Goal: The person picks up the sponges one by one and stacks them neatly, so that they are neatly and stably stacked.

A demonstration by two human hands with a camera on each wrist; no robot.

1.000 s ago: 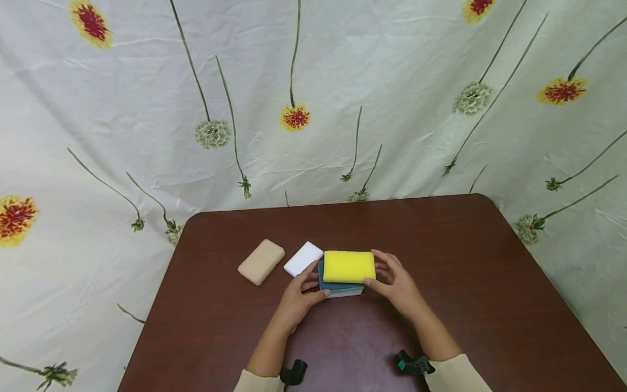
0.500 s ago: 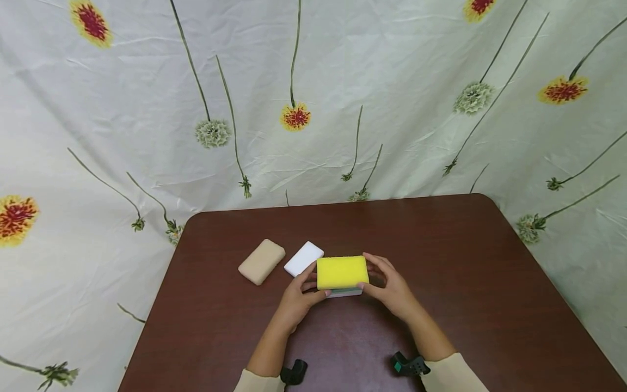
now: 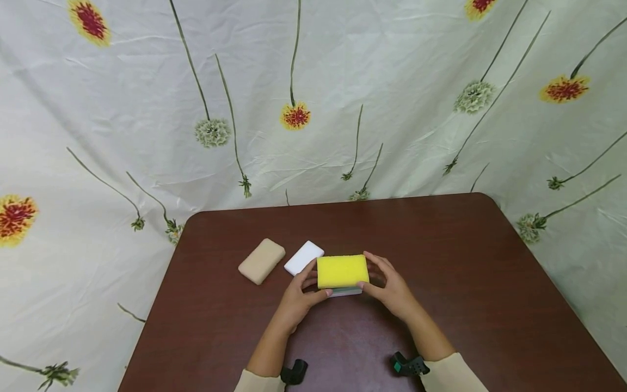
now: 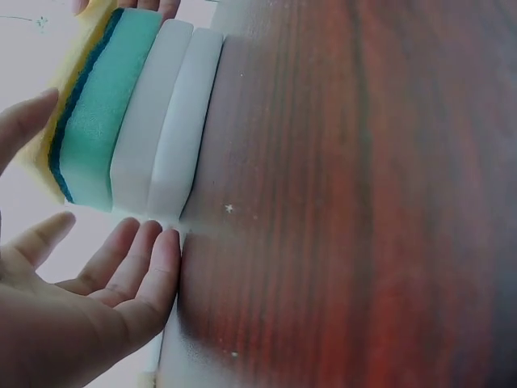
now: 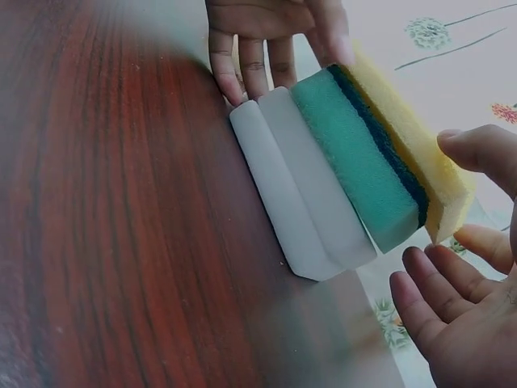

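A stack of sponges stands at the table's middle. Two white blocks (image 4: 153, 121) lie at its bottom, with a green sponge (image 5: 347, 145) with a dark blue layer above them. On top is a yellow sponge (image 3: 343, 271). My right hand (image 3: 394, 291) holds the yellow sponge by its right end, thumb and index finger at its corners. My left hand (image 3: 300, 299) is at the stack's left end with its fingers extended and spread; in the left wrist view its lower fingertips come close to the white blocks. Contact there is hard to tell.
A beige sponge block (image 3: 262, 261) and a separate white block (image 3: 303, 257) lie to the left and behind the stack on the brown table (image 3: 431, 239). A flower-printed cloth (image 3: 328, 71) hangs behind the table.
My right hand has brought the yellow sponge left and slightly nearer, over the dark blue layer of the sponge below. Since half a second ago almost nothing has moved. The left hand stays in place.
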